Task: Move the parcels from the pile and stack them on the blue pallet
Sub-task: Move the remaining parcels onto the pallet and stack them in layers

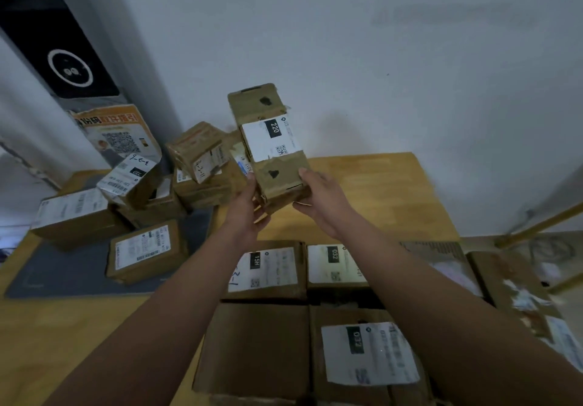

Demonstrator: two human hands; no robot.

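A long brown cardboard parcel with a white label marked 220 is held up in the air over the wooden table. My left hand grips its near left corner and my right hand grips its near right corner. The pile of parcels lies behind and to the left on the table, tumbled at odd angles. Stacked parcels sit in a flat layer below my arms in the foreground. The blue pallet is hidden under them.
A grey mat covers the left part of the table under several parcels. A dark panel and an orange poster lean at the back left. A white wall stands behind. A yellow frame shows at the right.
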